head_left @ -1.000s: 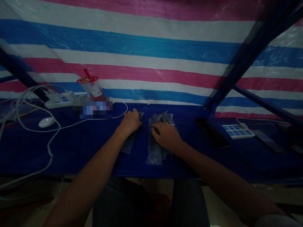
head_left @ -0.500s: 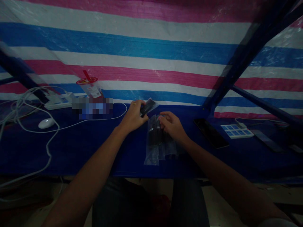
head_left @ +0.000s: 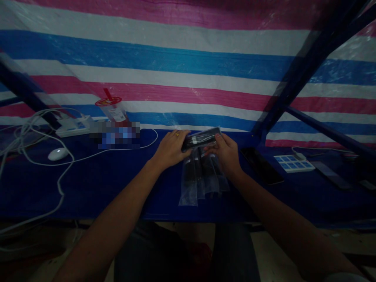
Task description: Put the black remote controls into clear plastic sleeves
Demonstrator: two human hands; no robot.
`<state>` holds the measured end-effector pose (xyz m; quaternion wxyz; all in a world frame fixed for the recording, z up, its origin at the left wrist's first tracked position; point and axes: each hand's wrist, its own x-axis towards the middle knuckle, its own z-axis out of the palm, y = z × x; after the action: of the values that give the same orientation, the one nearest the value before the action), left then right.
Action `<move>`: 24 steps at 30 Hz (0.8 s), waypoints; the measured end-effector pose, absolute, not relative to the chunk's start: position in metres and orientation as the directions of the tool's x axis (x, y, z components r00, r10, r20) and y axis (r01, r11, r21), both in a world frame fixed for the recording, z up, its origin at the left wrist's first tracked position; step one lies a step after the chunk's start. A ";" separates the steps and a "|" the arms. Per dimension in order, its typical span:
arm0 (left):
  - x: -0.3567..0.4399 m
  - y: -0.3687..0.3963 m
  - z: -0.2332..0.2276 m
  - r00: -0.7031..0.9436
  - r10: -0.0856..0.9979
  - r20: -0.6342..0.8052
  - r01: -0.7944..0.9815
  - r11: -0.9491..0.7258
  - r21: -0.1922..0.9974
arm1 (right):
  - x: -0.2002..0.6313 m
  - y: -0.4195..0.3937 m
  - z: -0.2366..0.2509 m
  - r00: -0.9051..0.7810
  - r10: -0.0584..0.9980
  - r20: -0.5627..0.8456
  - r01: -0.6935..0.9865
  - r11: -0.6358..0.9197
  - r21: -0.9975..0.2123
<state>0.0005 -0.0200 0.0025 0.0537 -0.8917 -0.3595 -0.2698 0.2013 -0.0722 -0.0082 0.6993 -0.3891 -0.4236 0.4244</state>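
Note:
My left hand (head_left: 172,148) and my right hand (head_left: 226,152) hold one clear plastic packet (head_left: 201,138) with a dark item inside, level and crosswise, just above the dark blue table (head_left: 96,178). Each hand grips one end. Under the hands lies a small pile of similar clear packets (head_left: 201,178) with dark contents, pointing toward the table's front edge. A ring shows on my left hand.
At the left are a white mouse (head_left: 58,153), tangled white cables (head_left: 35,129), a white power strip (head_left: 72,124) and a lidded cup with a red straw (head_left: 113,109). A dark phone (head_left: 263,164) and another power strip (head_left: 292,162) lie at the right. Blue frame bars and a striped tarp stand behind.
My left hand lifted a packet off the table and turned it crosswise. My right hand left the pile and took hold of the packet's other end.

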 end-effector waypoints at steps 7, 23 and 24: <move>-0.017 -0.004 -0.003 0.445 0.806 0.391 0.829 -0.536 0.162 | 0.209 -0.070 -0.001 0.311 0.902 0.299 -0.187 0.366 -0.912; -0.017 0.007 -0.021 0.358 0.842 0.403 0.697 -0.528 0.484 | 0.196 -0.076 0.062 0.133 0.871 0.473 0.392 0.392 -0.832; -0.018 0.007 -0.022 0.359 0.843 0.401 0.690 -0.529 0.494 | 0.197 -0.076 0.064 0.135 0.868 0.478 0.379 0.400 -0.834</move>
<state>-0.0177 0.0072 -0.0215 -0.1209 -0.8154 -0.4702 -0.3154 0.1968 -0.0759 0.0639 0.5614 -0.5025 -0.6205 0.2178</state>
